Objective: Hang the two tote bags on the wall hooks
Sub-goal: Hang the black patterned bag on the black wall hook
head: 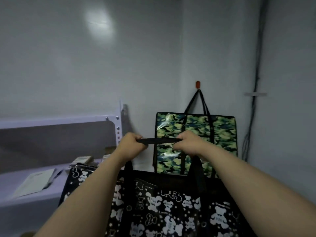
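The black bag with white bears (171, 202) hangs low in front of the person, not on any hook yet. Its black strap (159, 140) is pulled flat and tight between the two hands. The left hand (132, 144) is clenched around one end and the right hand (189, 143) is clenched around the other. I think the strap is held wide like this so the loop stays open and can slip over a hook easily.

Behind it, the green camo bag (196, 144) is already up. Its two straps meet on the orange hook (198, 85) on the wall, and the bag lies flat against the wall. So one bag is done and one is left.

I cannot see a second hook here. To the left is a white shelf (59, 119) with papers (34, 183) on it.
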